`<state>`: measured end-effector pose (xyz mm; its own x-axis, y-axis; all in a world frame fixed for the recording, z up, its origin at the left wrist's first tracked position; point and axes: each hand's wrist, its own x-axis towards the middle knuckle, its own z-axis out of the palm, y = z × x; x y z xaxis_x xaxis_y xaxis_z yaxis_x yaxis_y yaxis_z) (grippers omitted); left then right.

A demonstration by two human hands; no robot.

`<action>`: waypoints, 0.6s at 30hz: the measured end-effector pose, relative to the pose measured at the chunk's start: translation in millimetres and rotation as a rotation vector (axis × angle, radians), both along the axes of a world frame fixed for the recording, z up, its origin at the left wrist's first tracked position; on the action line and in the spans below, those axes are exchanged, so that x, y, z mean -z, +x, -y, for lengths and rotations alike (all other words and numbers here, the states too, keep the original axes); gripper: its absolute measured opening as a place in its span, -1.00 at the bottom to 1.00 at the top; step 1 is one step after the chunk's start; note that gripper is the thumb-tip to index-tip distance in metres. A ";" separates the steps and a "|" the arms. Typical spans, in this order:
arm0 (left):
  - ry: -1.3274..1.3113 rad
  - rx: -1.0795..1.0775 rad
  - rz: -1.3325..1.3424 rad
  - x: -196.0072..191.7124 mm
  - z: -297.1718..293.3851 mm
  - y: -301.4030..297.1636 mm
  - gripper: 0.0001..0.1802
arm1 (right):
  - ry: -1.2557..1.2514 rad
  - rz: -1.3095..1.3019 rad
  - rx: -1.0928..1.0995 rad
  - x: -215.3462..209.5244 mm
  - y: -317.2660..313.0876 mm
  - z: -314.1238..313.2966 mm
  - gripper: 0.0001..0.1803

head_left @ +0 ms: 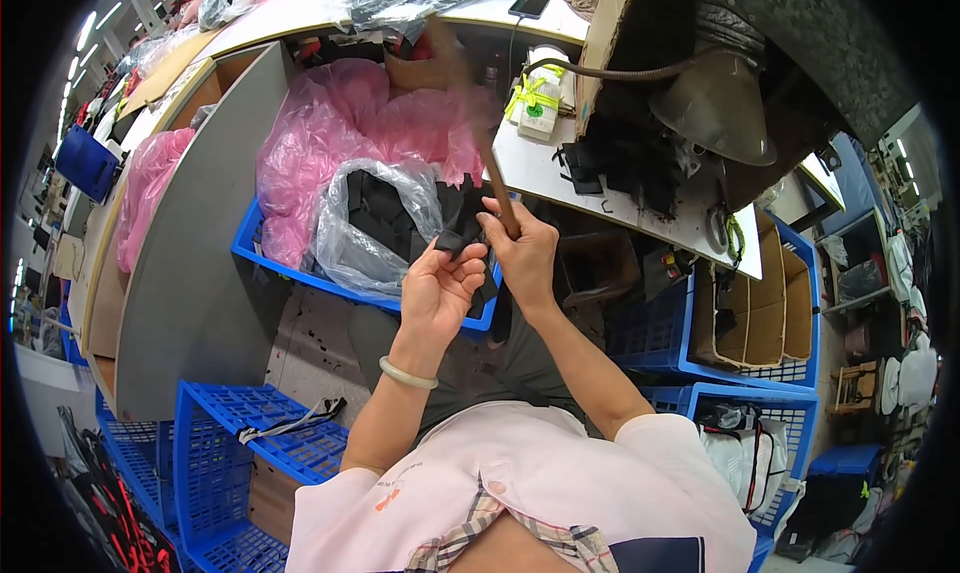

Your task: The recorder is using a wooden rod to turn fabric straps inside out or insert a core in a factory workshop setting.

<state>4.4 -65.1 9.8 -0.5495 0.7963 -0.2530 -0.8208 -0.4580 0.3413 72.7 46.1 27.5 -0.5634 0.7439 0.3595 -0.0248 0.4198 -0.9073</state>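
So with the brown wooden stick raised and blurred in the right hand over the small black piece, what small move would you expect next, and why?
Probably a short downward stroke of the brown wooden stick onto the small black piece. The right hand grips the stick's lower end, its upper part blurred, while the left hand pinches the piece just beside it, over the blue plastic crate.

I see matt black cloth pieces [455, 241] pinched in the left hand [440, 288], and the right hand [522, 256] gripping a brown wooden stick [480, 123], blurred. Glossy, crinkled plastic: a clear bag [350, 235], a pink bag [345, 123]. Blue plastic lattice crates [250, 423]. Dull metal lamp shade [715, 108]. Rough brown cardboard box [765, 308].
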 end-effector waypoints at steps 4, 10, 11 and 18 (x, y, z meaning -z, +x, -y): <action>-0.102 -0.056 -0.059 -8.6 -3.3 6.3 -0.74 | -0.043 -0.176 -0.011 11.0 -4.6 -6.2 -0.92; -0.282 -0.082 -0.444 -22.7 4.6 -14.1 -0.67 | -0.778 -0.191 -0.453 -1.5 9.3 -25.5 -0.91; -0.285 -0.057 -0.486 -23.5 7.1 -18.6 -0.67 | -0.760 -0.106 -0.463 -11.7 10.3 -20.5 -0.91; -0.238 -0.095 -0.608 -23.7 10.7 -36.5 -0.66 | -0.924 -0.095 -0.744 0.8 13.2 -9.7 -0.80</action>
<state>-32.1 -75.8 33.5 -0.7150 0.6981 -0.0388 -0.4097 -0.3734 0.8323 85.9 55.8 26.7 -0.9665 0.2445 -0.0777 -0.0687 -0.5385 -0.8398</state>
